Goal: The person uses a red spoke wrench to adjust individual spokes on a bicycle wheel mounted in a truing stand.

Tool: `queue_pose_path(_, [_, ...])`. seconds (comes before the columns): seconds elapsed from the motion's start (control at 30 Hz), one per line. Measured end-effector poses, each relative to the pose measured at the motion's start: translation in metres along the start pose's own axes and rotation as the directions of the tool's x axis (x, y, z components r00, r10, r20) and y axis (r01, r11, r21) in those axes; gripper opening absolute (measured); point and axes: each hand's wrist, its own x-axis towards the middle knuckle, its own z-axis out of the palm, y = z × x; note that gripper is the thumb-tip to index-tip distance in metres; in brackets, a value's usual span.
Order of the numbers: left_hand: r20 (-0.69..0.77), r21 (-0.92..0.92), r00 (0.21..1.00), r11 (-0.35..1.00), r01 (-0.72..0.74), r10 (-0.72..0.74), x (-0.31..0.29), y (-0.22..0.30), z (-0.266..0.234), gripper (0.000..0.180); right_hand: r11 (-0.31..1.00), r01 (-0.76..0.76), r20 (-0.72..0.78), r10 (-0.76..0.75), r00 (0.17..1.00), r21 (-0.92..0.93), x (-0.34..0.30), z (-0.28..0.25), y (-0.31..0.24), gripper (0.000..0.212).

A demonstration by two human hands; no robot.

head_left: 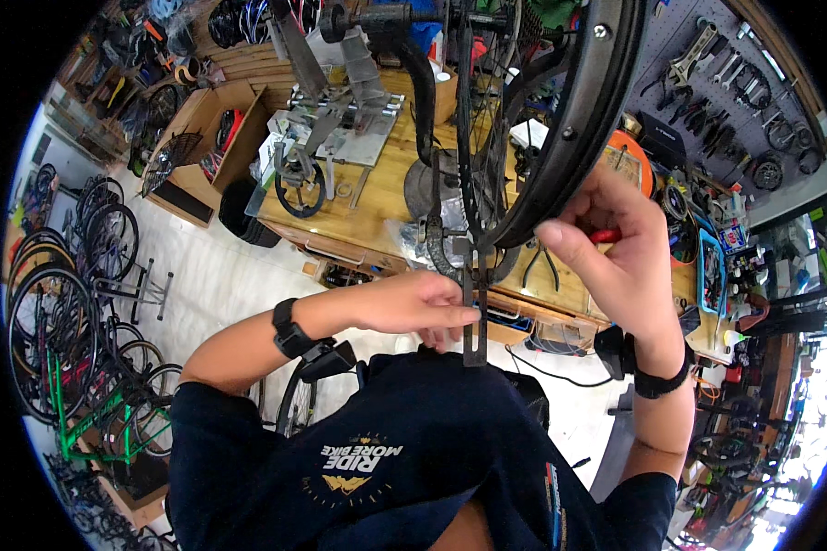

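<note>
Two hands of mine are at the wheel's near side, each busy with a different part. The left hand (409, 303) grasps a flat metal bar (475, 347), thumb laid over it and fingers curled at its left side; the bar's long axis runs straight away from my chest toward the workbench's (345, 225) front edge.

The wheel (581, 119) stands beside the dark stand (423, 101), above that same front edge. I see its rim nearly edge-on, a long curve climbing away from me and leaning right. My right hand (623, 262) is the nearer one, just right of the rim's lower end, thumb tip against it and fingers bent. Something small and red (605, 236) shows between them; I cannot tell whether those fingers clasp it, or the rim.

To my judgement everything turns on that lower end: it lies up and left from my right palm, and beyond the bar from my left thumb.
</note>
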Motion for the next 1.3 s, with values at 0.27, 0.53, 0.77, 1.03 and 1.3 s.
queue_pose_path(0.27, [0.086,-0.695,0.981,0.716,-0.065,0.173,0.034,-0.032,0.030,0.024,0.985,-0.029,0.034,0.036,0.999,-0.171,0.010,0.005,-0.018,0.027])
queue_pose_path(0.53, [0.024,-0.612,0.997,0.790,-0.040,0.069,0.032,-0.024,0.030,0.024,0.989,0.118,0.001,-0.119,0.993,-0.094,0.009,0.017,0.000,0.027])
queue_pose_path(0.77, [0.025,-0.611,0.990,0.786,-0.097,0.141,0.034,-0.027,0.033,0.022,0.945,0.102,0.079,-0.081,0.994,-0.311,0.004,0.015,0.003,0.021])
queue_pose_path(1.03, [0.013,-0.677,0.980,0.723,-0.137,0.198,0.040,-0.026,0.039,0.020,0.950,0.143,-0.013,-0.152,0.988,-0.276,0.008,0.014,0.002,0.031])
queue_pose_path(1.3, [-0.146,0.863,0.886,0.495,-0.104,0.440,-0.012,-0.011,0.017,0.052,0.930,0.125,0.194,-0.060,0.979,-0.346,0.019,-0.008,-0.020,0.021])
